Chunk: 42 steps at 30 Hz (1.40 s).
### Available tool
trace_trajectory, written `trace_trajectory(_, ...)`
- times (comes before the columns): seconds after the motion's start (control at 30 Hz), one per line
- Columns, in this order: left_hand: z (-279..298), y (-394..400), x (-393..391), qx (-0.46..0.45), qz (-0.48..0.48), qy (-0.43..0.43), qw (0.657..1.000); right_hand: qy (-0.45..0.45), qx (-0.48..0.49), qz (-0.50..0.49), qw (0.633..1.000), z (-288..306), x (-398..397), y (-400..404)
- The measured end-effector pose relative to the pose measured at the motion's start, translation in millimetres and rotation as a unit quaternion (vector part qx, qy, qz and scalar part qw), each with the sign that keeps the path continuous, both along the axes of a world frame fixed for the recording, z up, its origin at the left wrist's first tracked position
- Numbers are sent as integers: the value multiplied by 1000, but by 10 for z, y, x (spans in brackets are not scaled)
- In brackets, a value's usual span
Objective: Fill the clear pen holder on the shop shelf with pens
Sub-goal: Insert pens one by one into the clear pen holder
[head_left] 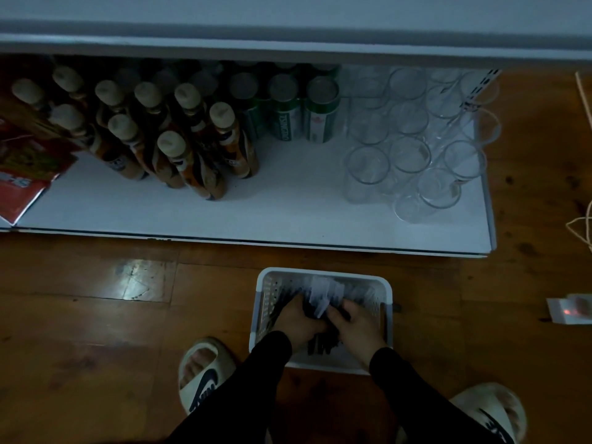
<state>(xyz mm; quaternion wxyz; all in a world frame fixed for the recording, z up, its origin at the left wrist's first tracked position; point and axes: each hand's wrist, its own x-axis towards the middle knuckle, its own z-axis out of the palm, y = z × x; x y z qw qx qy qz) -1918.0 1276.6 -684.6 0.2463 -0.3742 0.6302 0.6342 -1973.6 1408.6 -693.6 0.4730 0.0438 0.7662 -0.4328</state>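
Both hands are down in a white basket (pixel 322 273) on the wooden floor (pixel 96 315). The left hand (pixel 299 322) and the right hand (pixel 357 326) have their fingers curled round a bundle of dark pens (pixel 320 310) — held between them. Clear glass holders (pixel 413 149) stand grouped on the white shelf (pixel 256 216), right of green cans (pixel 304 113) and brown bottles (pixel 179 139).

The single head-worn view looked steeply down and forward from above a crouching person. Nearest, at the bottom, sat the white perforated plastic basket (pixel 323 277) on the brown wooden floor (pixel 96 331); farther ahead lay the low white shelf board (pixel 256 216).
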Motion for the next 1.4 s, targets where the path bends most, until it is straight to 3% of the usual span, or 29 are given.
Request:
trace_trajectory(0.2, 38, -80, 4, 21, -4, -29, 999, -24, -32, -21, 999, 103, 32, -9)
trace_trajectory(0.4, 169, -206, 34, 74, 5, 0, 997, -58, -69, -81, 993, 320, 37, -29)
trace_trajectory(0.6, 561, -252, 33, 80, 75, 72, 991, -19, -109, -85, 990, 797, -42, -163)
trace_trajectory(0.7, 904, -288, 24, 79, 115, 121, 983, 11, -123, -92, 988, 1128, -82, -236)
trace_trajectory(1.13, 2837, -349, 81, 13, 104, 338, 935, 111, -240, -27, 964, 2957, -159, -416)
trace_trajectory(1.27, 3235, -440, 109, -22, 114, 350, 929, 123, -262, 7, 957, 3350, -195, -449)
trace_trajectory(1.4, 3463, -628, 76, -22, 194, 345, 918, 180, -283, 10, 942, 3674, -273, -531)
